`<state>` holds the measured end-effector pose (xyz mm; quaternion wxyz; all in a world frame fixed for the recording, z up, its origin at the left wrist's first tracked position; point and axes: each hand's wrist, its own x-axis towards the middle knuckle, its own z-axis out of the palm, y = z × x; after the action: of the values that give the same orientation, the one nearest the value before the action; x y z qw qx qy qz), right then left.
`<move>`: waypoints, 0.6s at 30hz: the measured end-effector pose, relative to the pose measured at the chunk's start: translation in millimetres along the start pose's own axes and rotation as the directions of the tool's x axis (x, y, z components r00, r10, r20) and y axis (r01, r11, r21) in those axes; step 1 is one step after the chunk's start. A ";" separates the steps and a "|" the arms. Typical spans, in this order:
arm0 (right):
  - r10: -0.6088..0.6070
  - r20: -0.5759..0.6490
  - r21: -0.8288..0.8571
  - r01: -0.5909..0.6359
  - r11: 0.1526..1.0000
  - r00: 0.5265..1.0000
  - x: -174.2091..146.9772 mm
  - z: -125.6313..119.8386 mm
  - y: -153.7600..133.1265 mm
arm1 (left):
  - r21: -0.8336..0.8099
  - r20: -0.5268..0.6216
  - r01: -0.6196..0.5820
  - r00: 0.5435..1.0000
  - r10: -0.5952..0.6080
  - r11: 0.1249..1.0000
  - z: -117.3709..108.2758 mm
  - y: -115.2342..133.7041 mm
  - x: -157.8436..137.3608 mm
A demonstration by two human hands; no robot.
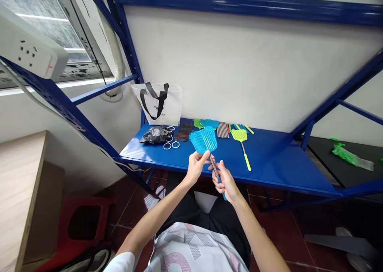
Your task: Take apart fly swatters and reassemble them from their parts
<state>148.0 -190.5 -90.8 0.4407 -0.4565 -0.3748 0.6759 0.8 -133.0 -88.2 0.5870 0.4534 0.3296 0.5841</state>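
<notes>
A blue fly swatter [203,139] is held just above the near edge of a blue table [275,156], its mesh head pointing away from the seated person. I see the left hand [196,166] pinching it between thumb and fingers at the neck, where head meets metal shaft. The right hand [226,182] has its fingers curled around the lower shaft and the blue handle. I find no readable lettering on it.

To its right lies a yellow-green swatter [239,135], handle towards the near side. Beyond, along the far side, are green and blue swatter heads [210,123], a row of metal rods [223,130] and several coloured handles [239,127].

On the left: a dark item [184,132], blurred, any marking illegible; white rings [167,145]; a black plastic bag [152,135]. Behind these stands a white tote bag [172,104] with black straps, bearing a black emblem over small lettering, too small to read.
</notes>
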 end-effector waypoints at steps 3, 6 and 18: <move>-0.043 0.033 0.073 0.041 0.996 0.999 -1.0 -1.2 -6.2 | -0.040 -0.036 0.009 0.999 -0.010 0.999 -5.1 -0.2 6.9; -0.137 0.131 0.123 0.121 0.985 0.982 -3.3 -4.9 -13.3 | -0.105 -0.149 -0.018 0.989 0.002 0.994 -13.0 2.8 17.2; -0.482 -0.313 0.110 0.536 0.837 0.818 10.0 5.7 21.9 | -0.151 -0.285 -0.074 0.958 0.028 0.986 -11.1 -15.0 13.5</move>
<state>135.1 -188.9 -111.9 0.6951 -0.3827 -0.3520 0.4965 -2.3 -116.7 -104.1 0.5532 0.3257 0.3500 0.6822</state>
